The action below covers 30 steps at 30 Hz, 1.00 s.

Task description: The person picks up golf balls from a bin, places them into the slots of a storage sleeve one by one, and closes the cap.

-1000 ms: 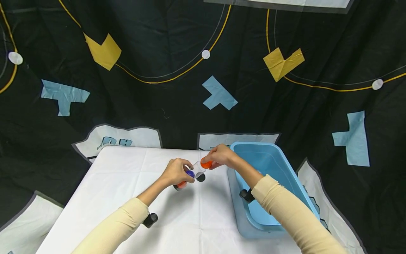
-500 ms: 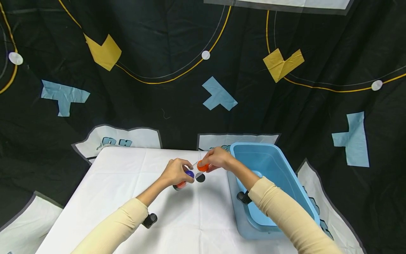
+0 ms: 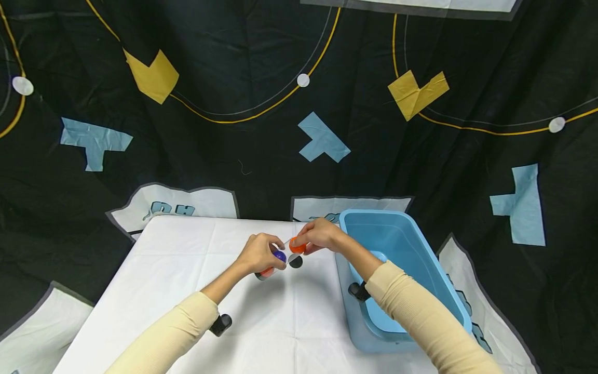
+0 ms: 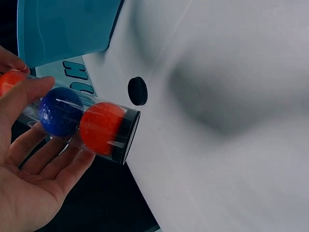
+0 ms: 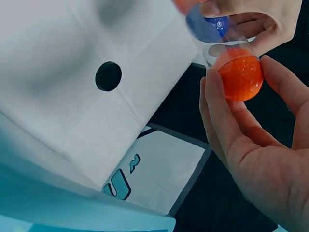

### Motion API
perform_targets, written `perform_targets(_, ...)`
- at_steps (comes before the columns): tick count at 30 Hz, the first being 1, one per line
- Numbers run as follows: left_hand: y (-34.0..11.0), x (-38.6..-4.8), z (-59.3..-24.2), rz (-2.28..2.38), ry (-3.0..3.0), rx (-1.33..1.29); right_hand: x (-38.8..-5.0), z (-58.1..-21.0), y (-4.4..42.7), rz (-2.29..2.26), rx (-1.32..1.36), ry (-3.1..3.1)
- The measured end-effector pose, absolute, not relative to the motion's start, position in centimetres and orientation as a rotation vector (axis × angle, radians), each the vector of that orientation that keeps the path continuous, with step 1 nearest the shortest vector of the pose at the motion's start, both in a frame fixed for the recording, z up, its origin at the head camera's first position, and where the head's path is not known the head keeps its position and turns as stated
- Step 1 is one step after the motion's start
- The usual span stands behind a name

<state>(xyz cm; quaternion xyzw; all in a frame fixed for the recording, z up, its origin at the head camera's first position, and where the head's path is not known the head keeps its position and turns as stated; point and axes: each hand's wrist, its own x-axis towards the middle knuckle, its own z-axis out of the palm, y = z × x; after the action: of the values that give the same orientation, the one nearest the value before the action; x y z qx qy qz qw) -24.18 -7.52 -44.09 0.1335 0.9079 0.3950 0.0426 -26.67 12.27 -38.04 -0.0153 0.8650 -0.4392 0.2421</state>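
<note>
My left hand (image 3: 261, 252) grips a clear tube (image 4: 88, 99), held tilted above the table. Inside it sit a blue ball (image 4: 60, 112) and an orange-red ball (image 4: 101, 128), the latter against the black cap (image 4: 126, 135) on the tube's lower end. At the upper, open end, my right hand (image 3: 322, 234) pinches another orange ball (image 5: 241, 77) between thumb and fingers. That ball, which looks dimpled, is partly within the tube's mouth in the right wrist view. A loose black cap (image 5: 108, 76) lies on the table beneath the tube.
A light-blue plastic tub (image 3: 416, 270) stands on the right side of the white-covered table (image 3: 261, 322), under my right forearm. Black fabric (image 3: 261, 171) with tape marks hangs behind the table. Small black cameras are strapped at both wrists.
My right hand has shifted slightly left and down, bringing the orange ball from beside the tube's open end into its mouth. The left hand and tube have stayed nearly still.
</note>
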Motion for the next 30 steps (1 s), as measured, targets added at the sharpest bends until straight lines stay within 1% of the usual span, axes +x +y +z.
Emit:
perform_targets(11, -8.3, -24.2, -44.3, 1.230, 2.772, 0.375, -26.9, -38.0, 12.5, -1.166, -0.006, 2.404)
perform_targets(17, -9.6, -24.1, -44.6, 1.213, 2.801, 0.355, -27.1, -38.7, 12.6, -1.157, 0.007, 2.505)
perform_targets(23, -11.3, -24.0, -45.0, 1.210, 2.819, 0.309, -27.7, -41.2, 11.6, -1.149, 0.035, 2.710)
perform_targets(30, -12.6, -23.6, -45.2, 1.231, 2.815, 0.268, -28.1, -45.7, 9.9, -1.146, 0.171, 2.860)
